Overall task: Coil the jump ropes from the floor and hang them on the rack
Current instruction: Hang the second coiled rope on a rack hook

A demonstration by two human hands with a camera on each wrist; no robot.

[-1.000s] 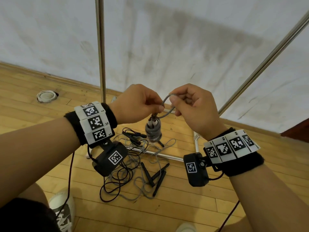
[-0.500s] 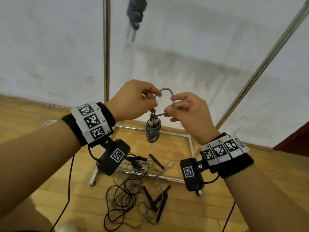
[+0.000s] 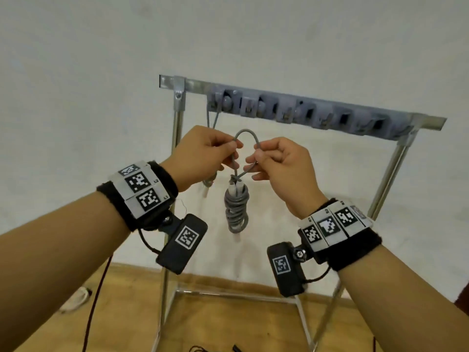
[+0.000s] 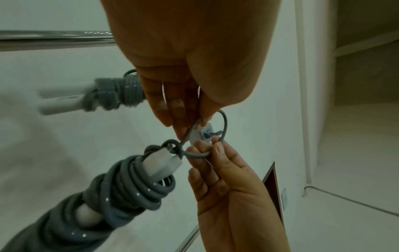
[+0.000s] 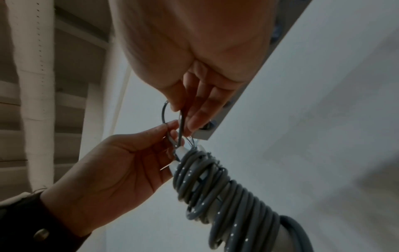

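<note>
A grey jump rope (image 3: pixel 236 209) is coiled round its white handles and hangs between my hands. Its free loop (image 3: pixel 247 134) arches above them. My left hand (image 3: pixel 232 146) pinches the loop's left side and my right hand (image 3: pixel 257 154) pinches its right side, just under the rack's hook bar (image 3: pixel 304 113). In the left wrist view the loop (image 4: pixel 224 126) frames a hook (image 4: pixel 212 134), with the coil (image 4: pixel 134 184) below. A second coiled grey rope (image 4: pixel 121 93) hangs from the leftmost hook, mostly hidden behind my left hand. The right wrist view shows the coil (image 5: pixel 215 187).
The rack stands on chrome legs (image 3: pixel 177 138) (image 3: pixel 388 179) against a white wall, with a base bar (image 3: pixel 228 293) on the wooden floor. Several hooks to the right carry nothing. Black rope ends (image 3: pixel 198 349) lie at the bottom edge. A white object (image 3: pixel 76 299) lies at the left.
Both hands have risen with the coiled rope from low over the floor pile to just under the hook bar. The loop between them has been pulled wider.
</note>
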